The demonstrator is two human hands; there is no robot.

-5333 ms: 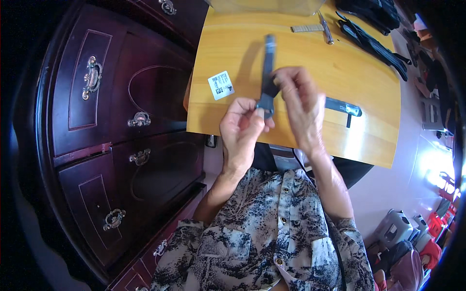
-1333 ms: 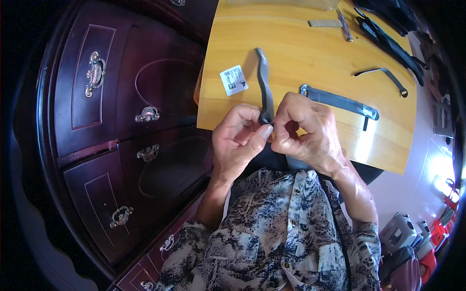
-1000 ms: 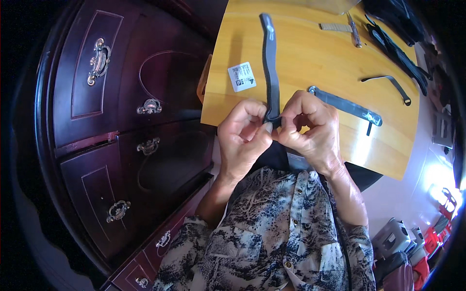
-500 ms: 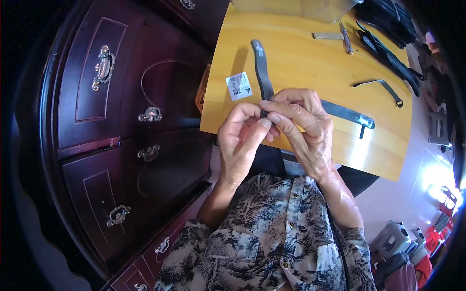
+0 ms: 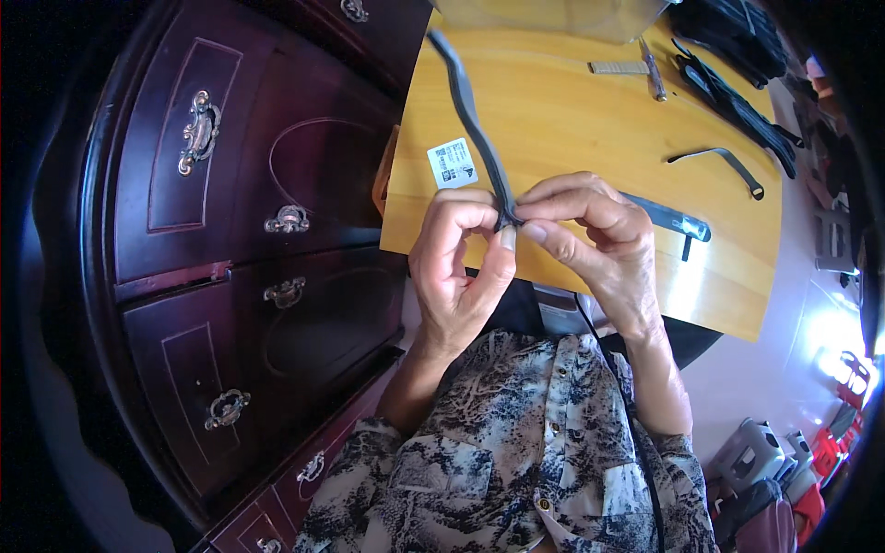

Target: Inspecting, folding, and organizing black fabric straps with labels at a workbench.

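Head view. Dark strap (image 5: 477,120): near end between your hands, long free length reaching over the yellow surface (image 5: 572,120). Left hand (image 5: 447,276): your fingers pinch that end. Right hand (image 5: 608,241): your fingers pinch just beside. Handling: anchor left, pull gently right, avoid twisting the strap.

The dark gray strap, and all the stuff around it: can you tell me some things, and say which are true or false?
1. The left hand and right hand grip the dark gray strap near its lower end. True.
2. The tabletop is blue. False: the tabletop is yellowish wood.
3. The white label card is right of both hands. False: the white label card lies left of the held strap.
4. The cabinet has ornate metal handles. True.
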